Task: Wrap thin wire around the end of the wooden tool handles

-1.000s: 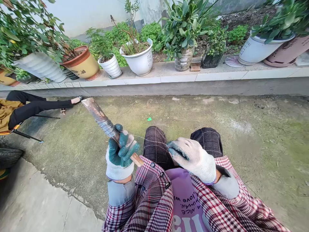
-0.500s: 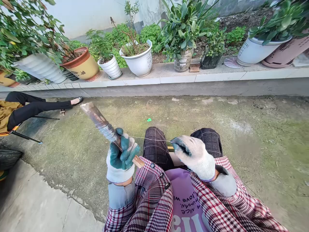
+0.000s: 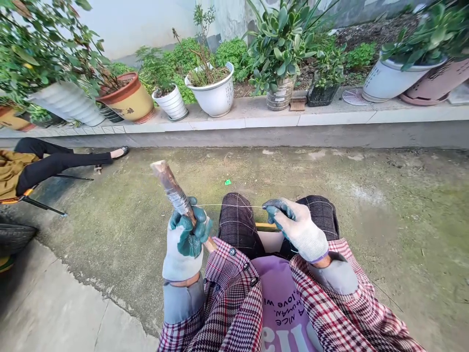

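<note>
Outdoors, a stained concrete yard floor (image 3: 330, 176), green with moss, cracked toward 7 o'clock. At 12 o'clock a raised tiled ledge (image 3: 256, 115) under a pale wall, lined with potted plants: a ribbed white pot (image 3: 171, 102), a round white pot (image 3: 214, 95) with small dark lettering too fine to read, a glazed ochre pot (image 3: 128, 98) with a dark mark. At 9 o'clock another person's legs (image 3: 62, 161) in black trousers, stretched out low. Upside down on the purple bib (image 3: 282, 308) at 6 o'clock: "NICE HUMAN, love w", the rest cut off. Checked red-and-white jacket sleeves, dark plaid trousers over the knees, knit white gloves with teal rubbery palms. In the left hand (image 3: 185, 239), grip closed tight, a rough wooden stick (image 3: 170, 183), tilted toward 11 o'clock, wrapped midway with a grey coil of thin wire (image 3: 234, 205). From the coil toward 3 o'clock, one strand stretched taut and level above the knees, pinched narrow between the fingertips of the right hand (image 3: 298, 227).
</note>
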A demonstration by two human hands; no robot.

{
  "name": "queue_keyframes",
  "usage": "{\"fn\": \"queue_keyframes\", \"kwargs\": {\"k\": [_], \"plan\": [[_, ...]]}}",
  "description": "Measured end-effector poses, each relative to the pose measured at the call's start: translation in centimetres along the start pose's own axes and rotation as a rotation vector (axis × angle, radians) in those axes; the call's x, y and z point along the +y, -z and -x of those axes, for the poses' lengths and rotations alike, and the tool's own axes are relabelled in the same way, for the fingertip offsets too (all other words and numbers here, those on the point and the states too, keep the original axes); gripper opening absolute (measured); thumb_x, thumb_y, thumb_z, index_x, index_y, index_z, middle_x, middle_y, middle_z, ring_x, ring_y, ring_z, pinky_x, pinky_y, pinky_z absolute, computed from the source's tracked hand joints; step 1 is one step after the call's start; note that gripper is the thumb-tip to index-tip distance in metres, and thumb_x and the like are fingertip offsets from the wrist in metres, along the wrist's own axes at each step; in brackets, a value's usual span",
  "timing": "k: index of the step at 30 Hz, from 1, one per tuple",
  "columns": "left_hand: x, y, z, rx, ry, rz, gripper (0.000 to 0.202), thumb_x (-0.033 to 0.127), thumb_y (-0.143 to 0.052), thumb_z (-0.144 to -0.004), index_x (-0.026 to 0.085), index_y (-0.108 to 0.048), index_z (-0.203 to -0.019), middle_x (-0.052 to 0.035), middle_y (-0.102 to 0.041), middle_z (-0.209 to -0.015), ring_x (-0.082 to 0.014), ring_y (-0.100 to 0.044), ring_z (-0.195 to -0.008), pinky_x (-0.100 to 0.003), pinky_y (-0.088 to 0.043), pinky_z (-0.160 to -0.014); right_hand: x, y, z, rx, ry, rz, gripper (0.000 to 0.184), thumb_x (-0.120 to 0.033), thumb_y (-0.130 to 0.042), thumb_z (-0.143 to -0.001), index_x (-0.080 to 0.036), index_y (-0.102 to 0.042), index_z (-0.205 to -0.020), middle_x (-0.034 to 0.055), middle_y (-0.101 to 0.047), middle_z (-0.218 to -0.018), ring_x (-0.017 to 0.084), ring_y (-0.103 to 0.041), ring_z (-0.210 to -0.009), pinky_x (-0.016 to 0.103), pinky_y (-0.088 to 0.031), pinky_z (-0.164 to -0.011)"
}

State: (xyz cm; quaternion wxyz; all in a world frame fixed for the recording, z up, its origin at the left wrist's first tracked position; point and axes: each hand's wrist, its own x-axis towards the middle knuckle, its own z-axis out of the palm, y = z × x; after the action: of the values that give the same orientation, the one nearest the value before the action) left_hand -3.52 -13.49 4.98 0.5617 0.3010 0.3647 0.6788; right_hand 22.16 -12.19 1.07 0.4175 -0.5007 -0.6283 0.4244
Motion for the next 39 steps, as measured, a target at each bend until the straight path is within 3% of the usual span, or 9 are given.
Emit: {"fn": "queue_keyframes", "kwargs": {"k": [6,15,21,23,27,29,32,35,39], "plan": [[0.6,0.4,-2.7,0.022,0.025,0.001,0.036,0.032,-0.084,-0.075,0.016,-0.071,-0.105,0.0012,-0.066,-0.077,-0.0030,-0.046,-0.048,-0.017,-0.044,-0.047,0.3,0.1,1.7,-0.111,0.211,0.274,0.017,-0.027,-0.054,-0.100,-0.020,-0.069,-0.097,0.0032,-0.073,-0.083,0.017,-0.066,-0.072,0.030,-0.048,-0.070],[1.2,0.6,-4.2,0.019,-0.016,-0.071,0.036,0.032,-0.084,-0.072,0.017,-0.071,-0.102,0.0012,-0.065,-0.075,-0.0047,-0.049,-0.050,-0.018,-0.043,-0.047,0.8,0.7,1.7,-0.108,0.063,0.120,0.018,-0.028,-0.054,-0.102,-0.022,-0.069,-0.095,0.0012,-0.075,-0.090,0.017,-0.070,-0.082,0.028,-0.051,-0.078],[-3.7,2.6,-7.1,0.164,-0.004,-0.599,0.032,0.026,-0.079,-0.066,0.016,-0.069,-0.095,-0.0020,-0.070,-0.083,-0.0095,-0.056,-0.054,-0.024,-0.048,-0.052,-0.7,1.5,3.1,-0.130,0.245,0.288,0.020,-0.030,-0.052,-0.103,-0.021,-0.070,-0.104,0.0040,-0.077,-0.097,0.019,-0.071,-0.087,0.031,-0.052,-0.082],[-6.5,2.4,-7.0,0.042,0.116,-0.901,0.036,0.028,-0.075,-0.071,0.017,-0.070,-0.105,-0.0067,-0.073,-0.093,-0.0161,-0.065,-0.067,-0.029,-0.053,-0.061,-1.8,2.1,2.6,-0.101,0.366,0.364,0.021,-0.028,-0.050,-0.103,-0.020,-0.070,-0.106,0.0058,-0.077,-0.097,0.020,-0.071,-0.086,0.031,-0.051,-0.081],[-10.5,0.1,-3.9,-0.592,0.248,-1.435,0.043,0.024,-0.072,-0.075,0.024,-0.072,-0.117,-0.0092,-0.075,-0.111,-0.0267,-0.069,-0.106,-0.036,-0.052,-0.097,-1.6,3.6,-1.6,-0.115,0.262,0.472,0.015,-0.024,-0.056,-0.095,-0.020,-0.070,-0.096,0.0036,-0.074,-0.084,0.018,-0.067,-0.074,0.029,-0.048,-0.069],[-10.8,-1.3,-2.1,-0.804,0.285,-1.465,0.043,0.025,-0.072,-0.075,0.025,-0.072,-0.118,-0.0097,-0.075,-0.114,-0.0275,-0.069,-0.107,-0.036,-0.051,-0.099,0.3,4.3,-4.0,-0.018,0.085,0.432,0.015,-0.027,-0.059,-0.094,-0.020,-0.071,-0.098,0.0038,-0.074,-0.088,0.019,-0.066,-0.078,0.030,-0.049,-0.072],[-9.1,-2.2,-0.9,-0.905,0.293,-1.413,0.043,0.029,-0.071,-0.077,0.026,-0.072,-0.121,-0.0070,-0.074,-0.119,-0.0258,-0.070,-0.108,-0.034,-0.052,-0.098,4.4,4.7,-5.8,0.047,-0.068,0.353,0.019,-0.032,-0.056,-0.096,-0.019,-0.071,-0.099,0.0047,-0.074,-0.092,0.018,-0.065,-0.080,0.030,-0.050,-0.072],[-6.9,-1.5,-1.5,-0.853,0.241,-1.301,0.045,0.032,-0.070,-0.080,0.024,-0.070,-0.125,-0.0059,-0.073,-0.124,-0.0243,-0.068,-0.114,-0.034,-0.051,-0.104,8.2,3.5,-5.0,-0.018,-0.114,0.335,0.020,-0.035,-0.060,-0.095,-0.017,-0.069,-0.090,0.0034,-0.072,-0.083,0.015,-0.063,-0.071,0.030,-0.052,-0.067],[-5.9,0.9,-4.5,-0.389,0.135,-1.069,0.050,0.031,-0.073,-0.077,0.017,-0.070,-0.125,-0.0078,-0.073,-0.124,-0.0240,-0.069,-0.112,-0.036,-0.050,-0.107,9.5,0.4,-2.3,-0.204,-0.154,0.296,0.024,-0.033,-0.057,-0.091,-0.019,-0.067,-0.075,0.0012,-0.070,-0.070,0.015,-0.060,-0.062,0.027,-0.048,-0.061]]}}
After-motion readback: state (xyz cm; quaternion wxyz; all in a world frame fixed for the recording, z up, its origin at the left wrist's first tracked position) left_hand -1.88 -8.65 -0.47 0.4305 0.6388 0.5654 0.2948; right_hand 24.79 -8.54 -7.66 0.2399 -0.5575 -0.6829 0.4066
